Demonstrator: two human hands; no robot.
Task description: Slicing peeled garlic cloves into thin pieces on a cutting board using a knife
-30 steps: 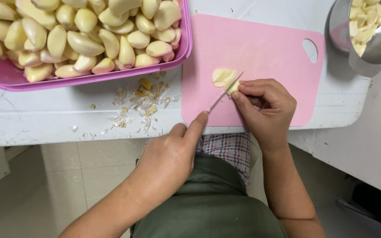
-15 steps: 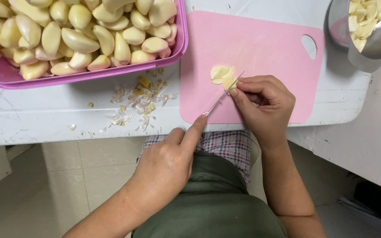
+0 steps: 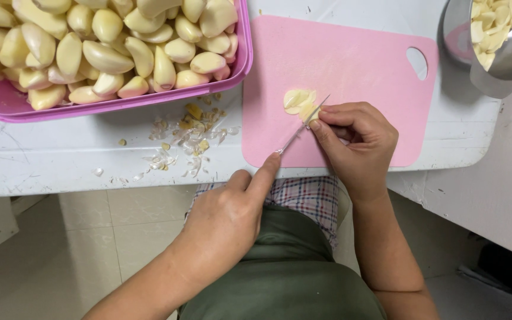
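A small knife [image 3: 300, 127] is gripped by the left hand [image 3: 226, 222], while a garlic clove [image 3: 299, 104] is pinned under the right hand [image 3: 357, 142] fingertips; these could be nicked, the blade being right against them

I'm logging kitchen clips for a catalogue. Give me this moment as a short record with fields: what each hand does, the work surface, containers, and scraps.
left hand: holds a knife, forefinger along the blade's back
right hand: fingertips steady a garlic clove at the blade
cut pieces: garlic slices beside the clove
surface: pink cutting board on a white table
containers: pink tray full of peeled garlic; metal bowl with slices
scraps: garlic skins left of the board
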